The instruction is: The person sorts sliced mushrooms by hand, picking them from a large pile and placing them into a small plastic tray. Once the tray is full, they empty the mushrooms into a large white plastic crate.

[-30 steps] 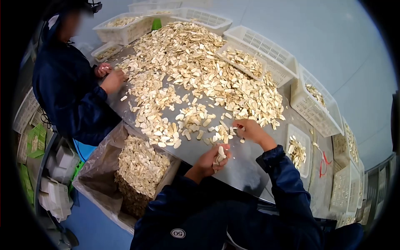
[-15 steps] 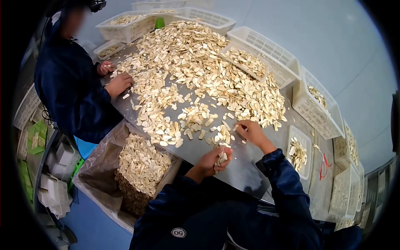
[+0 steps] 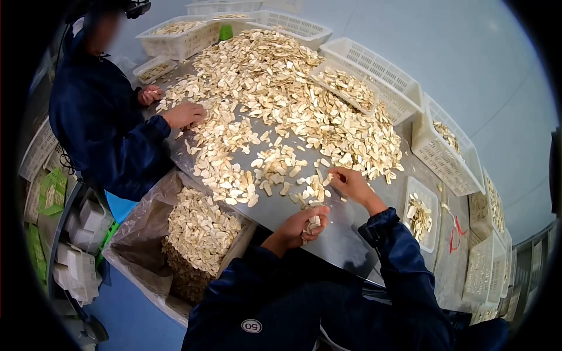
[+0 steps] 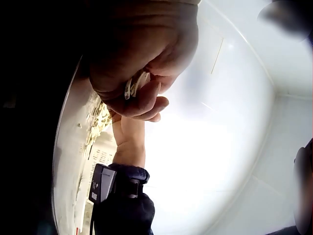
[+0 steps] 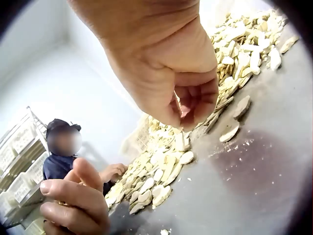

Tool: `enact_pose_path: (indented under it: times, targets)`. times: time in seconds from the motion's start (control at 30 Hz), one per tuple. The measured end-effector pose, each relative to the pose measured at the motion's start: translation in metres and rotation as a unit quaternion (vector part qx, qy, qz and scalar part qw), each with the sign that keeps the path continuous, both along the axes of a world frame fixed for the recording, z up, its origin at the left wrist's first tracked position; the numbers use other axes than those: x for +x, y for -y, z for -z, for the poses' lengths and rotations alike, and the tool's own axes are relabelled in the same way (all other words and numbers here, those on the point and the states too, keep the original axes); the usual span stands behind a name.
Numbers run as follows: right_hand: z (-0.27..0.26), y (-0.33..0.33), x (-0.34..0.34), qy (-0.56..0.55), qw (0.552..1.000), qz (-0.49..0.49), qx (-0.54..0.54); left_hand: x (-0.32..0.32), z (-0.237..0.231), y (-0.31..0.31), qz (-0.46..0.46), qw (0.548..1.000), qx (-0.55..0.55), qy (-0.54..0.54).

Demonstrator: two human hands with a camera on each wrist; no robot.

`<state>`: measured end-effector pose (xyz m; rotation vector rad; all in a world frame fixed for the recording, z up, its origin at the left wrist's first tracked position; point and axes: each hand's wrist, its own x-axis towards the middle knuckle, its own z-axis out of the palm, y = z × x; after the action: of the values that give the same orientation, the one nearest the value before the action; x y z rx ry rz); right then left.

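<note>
Pale, flat, elongated dried slices point(image 3: 281, 93) cover much of the metal table point(image 3: 345, 225) in a large heap. Near the table's front edge, my left hand point(image 3: 301, 227) curls round several slices point(image 3: 312, 223); their edges show between the fingers in the left wrist view. My right hand point(image 3: 352, 186) is at a small cluster of slices point(image 3: 315, 190), farther forward and to the right. Its thumb and fingertips pinch a pale slice, mostly hidden by the fingers in the right wrist view. Beside that hand, two loose slices point(image 5: 230, 132) and crumbs lie on the metal.
A lined box point(image 3: 132, 251) full of slices stands below the table, front left. Another person point(image 3: 105, 117) works at the left side. White baskets point(image 3: 448, 146) line the far and right edges. A shallow tray point(image 3: 420, 213) holding slices and a red cord point(image 3: 454, 240) lie right.
My left hand has turned and its fingers have curled further over the slices. My right hand stays at the small cluster. The other person's nearer hand has moved right, onto the heap.
</note>
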<state>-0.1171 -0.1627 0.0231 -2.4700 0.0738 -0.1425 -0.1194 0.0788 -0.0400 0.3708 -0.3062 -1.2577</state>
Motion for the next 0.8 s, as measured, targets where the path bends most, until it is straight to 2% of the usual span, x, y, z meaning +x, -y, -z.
enact_pose_path:
  times: [0.1,0.2,0.3,0.43,0.53,0.73,0.77,0.8]
  targets:
    - [-0.01,-0.001,-0.004,-0.051,0.997,0.027,-0.041,-0.002,-0.004,-0.001,-0.012,1.0,0.019,0.005]
    - [-0.002,-0.002,-0.002,0.13,0.975,-0.013,-0.181,-0.003,-0.01,-0.002,-0.021,0.999,0.034,0.012]
    - [-0.001,-0.017,0.004,0.06,0.988,-0.065,-0.126,-0.003,-0.005,-0.002,-0.018,0.999,0.026,0.01]
    - [-0.007,-0.041,-0.002,0.043,0.981,-0.132,-0.133,-0.002,0.001,0.0,-0.01,1.0,0.013,0.01]
    - [0.0,-0.038,0.001,0.023,0.989,-0.101,-0.105,-0.001,0.005,0.0,-0.004,1.0,-0.013,0.018]
    - [-0.009,-0.021,-0.005,-0.054,0.998,-0.018,0.007,-0.004,-0.007,-0.001,-0.016,0.999,0.028,0.012]
    - [-0.01,-0.019,-0.005,-0.072,0.995,-0.013,0.068,-0.003,-0.006,-0.001,-0.013,1.0,0.023,0.014]
    - [-0.01,-0.017,-0.005,-0.069,0.996,0.007,0.062,-0.003,-0.005,-0.001,-0.011,1.0,0.017,0.016]
